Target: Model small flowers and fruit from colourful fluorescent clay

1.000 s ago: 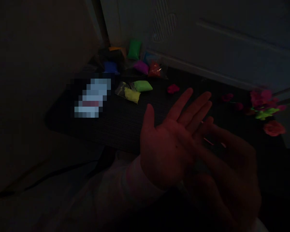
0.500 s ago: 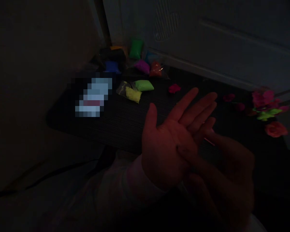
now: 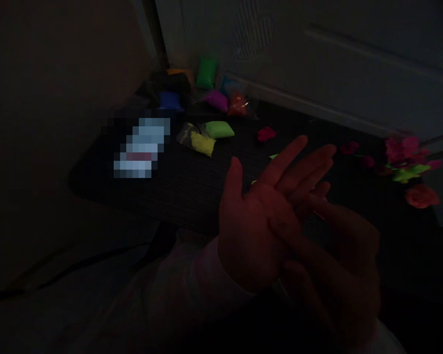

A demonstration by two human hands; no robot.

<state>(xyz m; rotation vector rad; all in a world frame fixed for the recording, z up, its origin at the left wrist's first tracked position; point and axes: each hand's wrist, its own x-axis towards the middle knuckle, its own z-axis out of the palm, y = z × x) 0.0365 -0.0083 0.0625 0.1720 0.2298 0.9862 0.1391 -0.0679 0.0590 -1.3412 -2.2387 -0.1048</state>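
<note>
My left hand [image 3: 256, 221] is held palm up above the dark table, its thumb and fingers stretched out. Over it, from the lower right, comes my right hand [image 3: 339, 265]. One right fingertip touches the left palm, and another right finger lies across the outer left fingers. The right fingers are apart, with no held object visible; it is too dark to see whether anything small is under the fingertip. Just beyond the left hand, small yellow-green bits [image 3: 273, 157] and a crumpled red-pink piece [image 3: 266, 133] lie on the table.
Yellow [image 3: 203, 143] and light green [image 3: 219, 130] packets lie left of centre. Behind are blue [image 3: 170, 101], purple [image 3: 217, 100], orange-red [image 3: 237, 104] and green [image 3: 206, 72] ones. A pixelated bright rectangle [image 3: 143, 145] is at left, pink flowers [image 3: 406, 150] at right.
My left hand has shifted slightly right, baring more of the yellow-green bits behind it. My right hand has moved a little left, its fingertip still on the left palm.
</note>
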